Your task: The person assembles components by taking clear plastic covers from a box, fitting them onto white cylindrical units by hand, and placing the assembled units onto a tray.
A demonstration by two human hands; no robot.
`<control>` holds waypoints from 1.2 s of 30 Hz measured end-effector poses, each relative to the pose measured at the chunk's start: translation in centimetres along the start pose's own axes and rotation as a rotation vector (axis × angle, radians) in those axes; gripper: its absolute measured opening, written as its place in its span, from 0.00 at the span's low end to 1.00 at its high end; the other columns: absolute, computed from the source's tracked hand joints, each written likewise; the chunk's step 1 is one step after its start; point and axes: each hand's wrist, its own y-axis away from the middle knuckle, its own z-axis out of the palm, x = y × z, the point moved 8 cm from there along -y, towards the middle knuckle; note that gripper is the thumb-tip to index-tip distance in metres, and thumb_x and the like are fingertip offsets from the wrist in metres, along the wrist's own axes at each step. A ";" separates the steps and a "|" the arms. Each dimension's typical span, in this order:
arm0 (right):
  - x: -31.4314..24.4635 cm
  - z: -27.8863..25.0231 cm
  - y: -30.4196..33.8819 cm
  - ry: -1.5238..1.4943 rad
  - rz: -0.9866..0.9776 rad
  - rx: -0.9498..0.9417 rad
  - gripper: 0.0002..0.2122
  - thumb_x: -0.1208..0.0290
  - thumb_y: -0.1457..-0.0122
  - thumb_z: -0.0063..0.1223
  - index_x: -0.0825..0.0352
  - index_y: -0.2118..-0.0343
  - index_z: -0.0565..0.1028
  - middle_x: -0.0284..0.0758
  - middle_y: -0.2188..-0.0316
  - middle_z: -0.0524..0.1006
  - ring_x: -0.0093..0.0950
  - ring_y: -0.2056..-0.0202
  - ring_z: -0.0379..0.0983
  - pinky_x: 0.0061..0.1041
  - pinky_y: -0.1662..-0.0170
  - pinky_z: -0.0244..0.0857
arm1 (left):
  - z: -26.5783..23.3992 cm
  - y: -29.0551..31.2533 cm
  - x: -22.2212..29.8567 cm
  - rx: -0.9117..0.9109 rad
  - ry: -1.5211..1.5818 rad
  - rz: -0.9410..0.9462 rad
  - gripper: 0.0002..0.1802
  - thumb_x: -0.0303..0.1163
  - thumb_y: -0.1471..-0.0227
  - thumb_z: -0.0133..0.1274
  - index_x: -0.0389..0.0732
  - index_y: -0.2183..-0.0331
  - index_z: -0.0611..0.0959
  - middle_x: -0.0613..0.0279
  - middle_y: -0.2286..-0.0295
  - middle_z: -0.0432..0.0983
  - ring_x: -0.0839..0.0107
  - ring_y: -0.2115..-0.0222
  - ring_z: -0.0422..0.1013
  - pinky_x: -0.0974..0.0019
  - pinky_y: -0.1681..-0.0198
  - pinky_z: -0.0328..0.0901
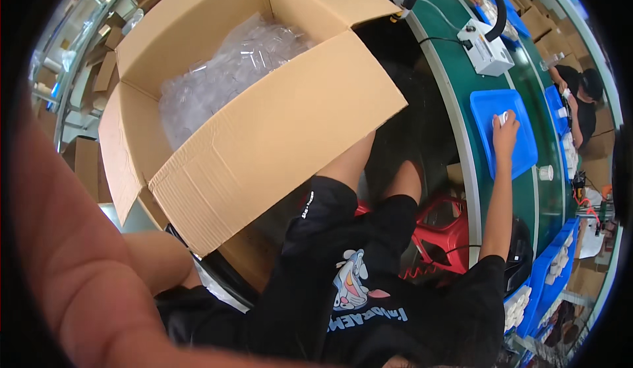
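Since the blue tray (488, 104) sits within reach on the green surface (453, 71), your right hand (506, 136) pinches the small white piece (504, 117) over it; your left hand (79, 262) blurs near the lens, its grip impossible to tell.

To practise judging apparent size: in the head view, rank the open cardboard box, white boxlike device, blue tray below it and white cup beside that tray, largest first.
Open cardboard box
Blue tray
White boxlike device
White cup

pale-blue lettering (376, 319) on blk T-shirt (442, 305), sm. white txt (308, 205) on blk shorts (333, 200)
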 end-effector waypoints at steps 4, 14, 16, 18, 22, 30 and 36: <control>-5.2 1.7 0.4 -0.056 -0.082 -0.015 0.24 0.61 0.40 0.55 0.66 0.45 0.64 0.55 0.52 0.67 0.55 0.56 0.70 0.45 0.54 0.68 | -1.9 0.9 -1.6 0.099 0.012 -0.003 0.41 0.50 0.45 0.56 0.23 0.46 0.67 0.34 0.48 0.67 0.46 0.44 0.65 0.46 0.41 0.59; -6.9 -0.5 1.8 -0.053 0.033 0.079 0.24 0.64 0.46 0.59 0.69 0.49 0.69 0.53 0.56 0.71 0.53 0.54 0.68 0.44 0.50 0.65 | -1.1 -3.1 -5.5 0.476 0.205 0.138 0.41 0.50 0.46 0.56 0.23 0.45 0.67 0.34 0.48 0.67 0.46 0.44 0.64 0.46 0.41 0.59; -5.0 -0.6 1.4 -0.055 0.031 0.104 0.26 0.64 0.46 0.60 0.68 0.46 0.68 0.58 0.54 0.69 0.54 0.55 0.68 0.43 0.51 0.66 | -0.2 -6.6 -5.0 0.608 0.307 0.288 0.41 0.50 0.46 0.56 0.23 0.45 0.67 0.34 0.48 0.67 0.45 0.44 0.64 0.46 0.41 0.59; -3.9 -0.6 2.0 -0.034 0.076 0.095 0.26 0.63 0.44 0.59 0.66 0.45 0.67 0.62 0.50 0.64 0.57 0.55 0.69 0.44 0.50 0.67 | 0.1 -9.2 -4.2 0.688 0.366 0.385 0.41 0.50 0.46 0.56 0.23 0.45 0.66 0.34 0.48 0.67 0.45 0.44 0.64 0.46 0.41 0.59; -5.7 -1.1 2.4 -0.071 0.075 0.123 0.26 0.62 0.43 0.58 0.65 0.44 0.67 0.61 0.50 0.65 0.57 0.53 0.68 0.45 0.48 0.65 | -1.4 -10.8 -4.8 0.786 0.349 0.503 0.42 0.50 0.46 0.56 0.23 0.45 0.66 0.35 0.47 0.67 0.45 0.44 0.64 0.46 0.41 0.59; -4.4 -1.0 2.3 -0.136 0.122 0.067 0.25 0.62 0.39 0.54 0.68 0.42 0.66 0.57 0.51 0.68 0.53 0.53 0.68 0.42 0.51 0.65 | -2.7 -2.1 -6.3 0.818 0.193 0.229 0.42 0.50 0.46 0.57 0.24 0.45 0.66 0.35 0.47 0.66 0.45 0.44 0.64 0.45 0.41 0.59; -4.2 -0.4 3.2 -0.148 0.083 0.046 0.26 0.61 0.39 0.54 0.67 0.41 0.65 0.58 0.50 0.67 0.53 0.51 0.68 0.41 0.49 0.65 | 6.0 8.3 -8.5 0.529 0.187 -0.495 0.32 0.44 0.47 0.60 0.33 0.48 0.74 0.52 0.49 0.71 0.62 0.48 0.67 0.60 0.47 0.64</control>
